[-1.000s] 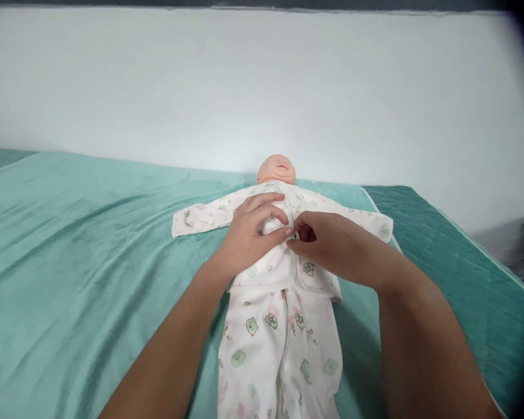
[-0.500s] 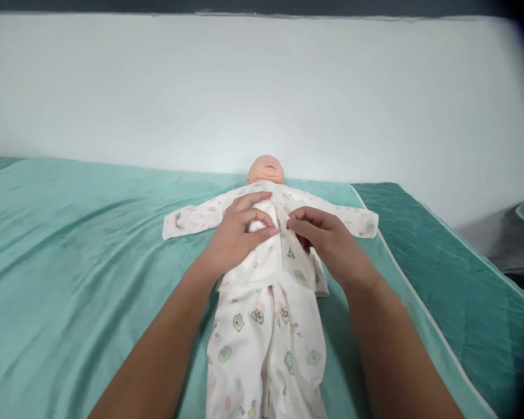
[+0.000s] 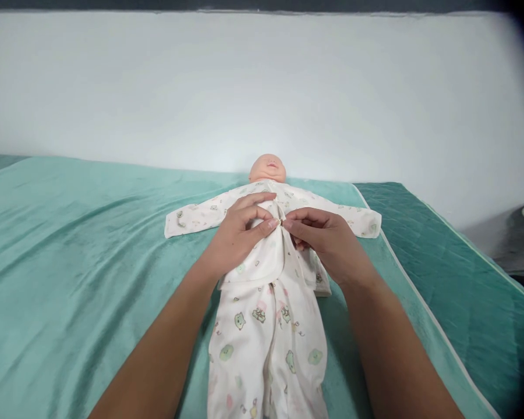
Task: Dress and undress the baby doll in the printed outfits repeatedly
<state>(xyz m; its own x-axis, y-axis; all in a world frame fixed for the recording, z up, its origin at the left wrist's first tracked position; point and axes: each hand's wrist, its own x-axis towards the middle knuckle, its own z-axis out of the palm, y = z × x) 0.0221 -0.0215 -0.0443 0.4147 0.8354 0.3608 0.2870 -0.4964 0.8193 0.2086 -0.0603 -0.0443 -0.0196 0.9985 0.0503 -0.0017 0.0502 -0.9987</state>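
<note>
A baby doll (image 3: 267,167) lies on its back, dressed in a white baby shirt (image 3: 257,265) with a small green and pink print and matching pants (image 3: 240,349). My left hand (image 3: 247,230) pinches one front edge of the shirt at chest height between thumb and fingers. Close beside it, my right hand (image 3: 317,233) pinches the other front edge. The fingertips of both hands nearly meet at the shirt's middle opening. Whatever fastener may be between the fingertips is too small to make out. Both sleeves stretch out sideways.
Under the doll a light green blanket (image 3: 91,244) spreads with soft folds. A darker green quilted cover (image 3: 454,262) shows to the right, past the blanket's white edging. Behind the head stands a plain white wall (image 3: 201,93). Something dark sits at the far right edge.
My right hand has moved slightly left, bringing its shirt edge against the one in my left hand. The front opening is gathered together at the chest.
</note>
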